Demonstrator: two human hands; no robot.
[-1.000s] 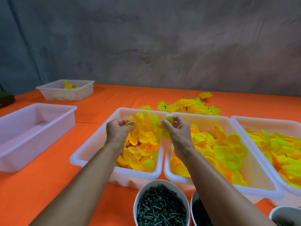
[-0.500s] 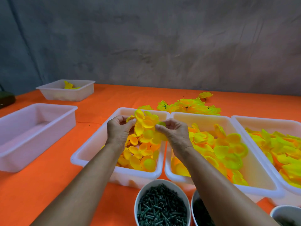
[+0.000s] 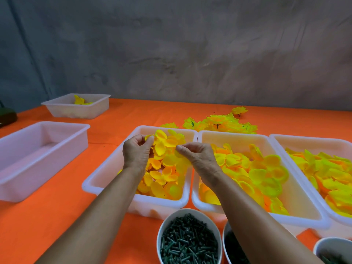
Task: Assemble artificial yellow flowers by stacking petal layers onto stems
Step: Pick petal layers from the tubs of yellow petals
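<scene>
White bin (image 3: pixel 106 180): yellow petals (image 3: pixel 163 180) | bowl (image 3: pixel 162 225): green stems (image 3: pixel 188 242)

Craft assembly workbench, sorted petal bins (image 3: pixel 187 201), stem tubs (image 3: pixel 162 231), bare concrete wall (image 3: pixel 190 50)

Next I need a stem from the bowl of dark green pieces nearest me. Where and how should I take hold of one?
Probably pick a stem lying on top of the heap in the bowl, coming straight down from above. The pieces lie flat and crisscrossed, so pinch one across its thin shaft near the middle, where neighbours leave room. Both the left hand and right hand currently hold petals.
</scene>
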